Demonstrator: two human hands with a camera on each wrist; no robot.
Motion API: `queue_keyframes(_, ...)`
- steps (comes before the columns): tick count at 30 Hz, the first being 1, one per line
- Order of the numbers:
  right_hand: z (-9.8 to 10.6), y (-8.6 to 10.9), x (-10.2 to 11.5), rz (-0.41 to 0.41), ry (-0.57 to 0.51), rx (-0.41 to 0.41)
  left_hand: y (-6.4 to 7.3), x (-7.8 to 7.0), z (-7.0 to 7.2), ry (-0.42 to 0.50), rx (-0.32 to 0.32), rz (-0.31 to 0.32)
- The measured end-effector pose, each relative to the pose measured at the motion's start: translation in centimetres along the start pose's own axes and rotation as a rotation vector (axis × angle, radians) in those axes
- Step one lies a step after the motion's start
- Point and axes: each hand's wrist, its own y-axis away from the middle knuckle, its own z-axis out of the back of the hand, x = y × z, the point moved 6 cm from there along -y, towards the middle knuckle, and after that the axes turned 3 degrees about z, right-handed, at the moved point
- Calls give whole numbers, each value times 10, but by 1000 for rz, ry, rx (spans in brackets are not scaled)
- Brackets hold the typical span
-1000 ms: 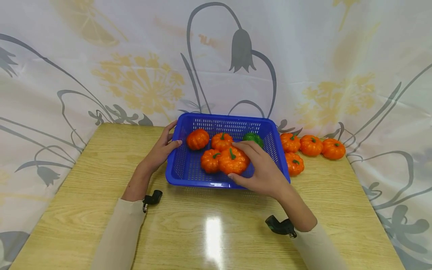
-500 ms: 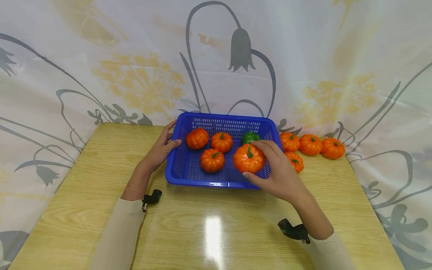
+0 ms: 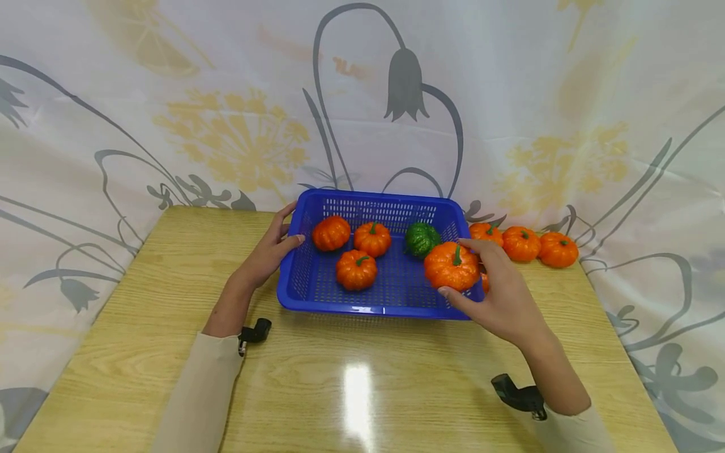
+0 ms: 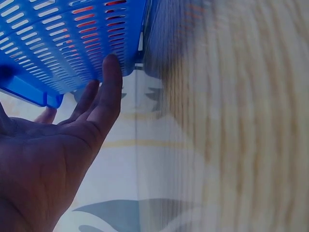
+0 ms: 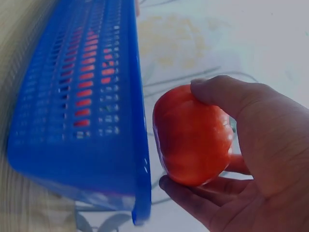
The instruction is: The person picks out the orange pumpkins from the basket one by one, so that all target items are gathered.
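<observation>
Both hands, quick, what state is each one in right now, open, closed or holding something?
Left hand: holding the blue basket at its left side.
Right hand: holding an orange pumpkin.

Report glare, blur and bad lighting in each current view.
Head: a bright glare streak on the table; left wrist: left hand dim, the table smeared into soft streaks; right wrist: basket softly blurred, the backdrop pale and washed out.

Basket (image 3: 362,309) stood on table (image 3: 294,384).
Inside lay four pumpkins (image 3: 356,270); above its right end, a fifth pumpkin (image 3: 451,267); outside right, other pumpkins (image 3: 521,244).
</observation>
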Motion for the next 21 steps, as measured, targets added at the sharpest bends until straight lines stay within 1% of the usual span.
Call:
queue_keyframes(4,11,3,-5,-15,15,-37,0,-1,1,-12,-7,11)
queue_keyframes(8,19,8,-11,-53,24,-56,1,0,0,-19,-5,16)
queue_keyframes(17,30,19,-27,-149,-9,-63,2,0,0,-22,-7,16)
queue_keyframes(21,34,24,-36,-188,-2,-67,2,-1,0,-17,-2,16)
